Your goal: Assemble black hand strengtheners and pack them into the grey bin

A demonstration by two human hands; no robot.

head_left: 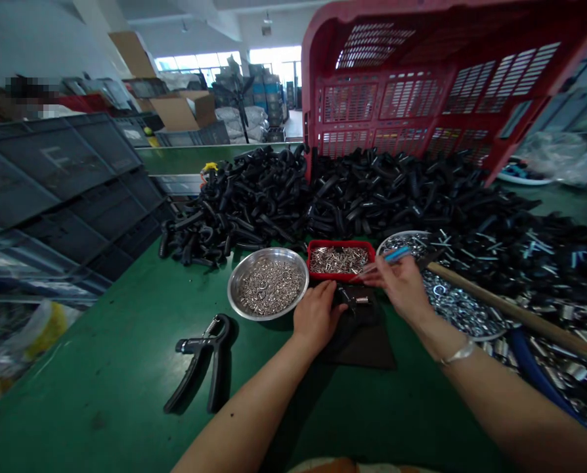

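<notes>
My left hand [318,315] is closed on a black part [348,303] with a metal spring, over a dark mat [367,348]. Between the fingers of my right hand [399,282] is a slim tool with a blue handle [396,255], its tip pointing left over the front edge of a red tray [341,277] of small metal pins. A metal bowl [234,299] of tiny metal pieces stands just left of my left hand. Farther left, a black hand grip with a spring [218,358] lies by itself on the green table [121,394].
Black handles [372,197] are heaped along the back, before a tilted red crate [352,102]. On the right are a bowl [471,315] of metal parts, a wooden stick [515,315] and loose metal parts. Grey crates [77,171] stand at the left.
</notes>
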